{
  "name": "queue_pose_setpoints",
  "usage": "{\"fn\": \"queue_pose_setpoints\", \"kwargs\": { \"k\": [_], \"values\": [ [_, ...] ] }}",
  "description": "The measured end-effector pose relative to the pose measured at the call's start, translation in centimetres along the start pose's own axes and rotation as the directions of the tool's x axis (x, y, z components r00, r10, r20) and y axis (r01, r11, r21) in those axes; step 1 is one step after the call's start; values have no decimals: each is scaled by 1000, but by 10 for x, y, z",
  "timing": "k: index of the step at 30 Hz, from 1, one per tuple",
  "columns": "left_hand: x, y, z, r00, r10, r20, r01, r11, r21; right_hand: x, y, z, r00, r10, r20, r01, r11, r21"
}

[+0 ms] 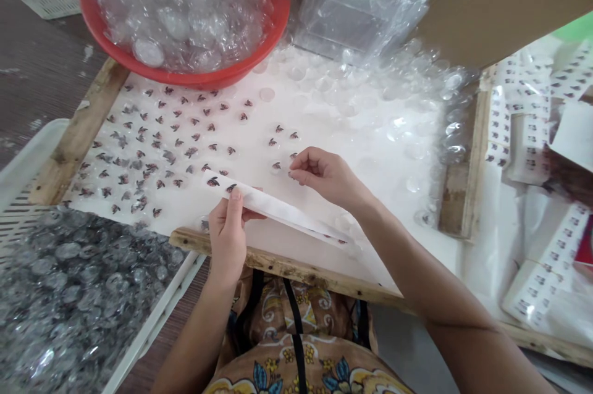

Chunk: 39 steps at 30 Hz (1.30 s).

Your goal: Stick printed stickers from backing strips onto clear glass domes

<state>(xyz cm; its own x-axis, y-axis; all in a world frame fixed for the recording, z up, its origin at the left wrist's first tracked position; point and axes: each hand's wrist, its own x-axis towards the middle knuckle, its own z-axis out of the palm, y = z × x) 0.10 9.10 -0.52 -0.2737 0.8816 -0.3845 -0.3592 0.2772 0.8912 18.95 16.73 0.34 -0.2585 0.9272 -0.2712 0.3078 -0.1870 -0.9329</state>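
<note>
Left hand point(228, 227): strip point(273, 205) is gripped between thumb and fingers.
Right hand point(317, 175): thumb and forefinger are closed together near a few marked pieces point(272, 142); whether anything is pinched cannot be told.
Strip: held aslant over the tabletop point(252, 144), with printed marks seen by the left thumb.
Tabletop: marked pieces are spread on the left, clear pieces point(454, 79) at the back and right.
Bowl point(208, 78): heaped with clear pieces, back left.
Crate point(157, 321): filled with clear pieces, near left.
</note>
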Motion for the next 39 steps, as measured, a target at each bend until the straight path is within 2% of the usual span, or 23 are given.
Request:
{"fn": "queue_pose_setpoints", "kwargs": {
  "k": [5,13,24,33,39],
  "values": [
    [0,-1,-1,1000,-7,-2,7,1000,13,1,-6,7,999,-36,23,37,999,-25],
    [0,-1,-1,1000,-27,-14,27,999,-30,0,-2,9,998,-31,54,33,998,-48],
    [0,-2,-1,997,41,-58,-42,999,-14,1,5,15,997,-31,68,35,998,-53],
    [1,-3,-1,997,48,-68,-51,998,-45,0,5,10,998,-31,54,33,999,-40],
    [-1,-2,-2,999,5,-51,-6,1000,-14,-1,4,9,999,-47,20,48,998,-32]
  ]
}}
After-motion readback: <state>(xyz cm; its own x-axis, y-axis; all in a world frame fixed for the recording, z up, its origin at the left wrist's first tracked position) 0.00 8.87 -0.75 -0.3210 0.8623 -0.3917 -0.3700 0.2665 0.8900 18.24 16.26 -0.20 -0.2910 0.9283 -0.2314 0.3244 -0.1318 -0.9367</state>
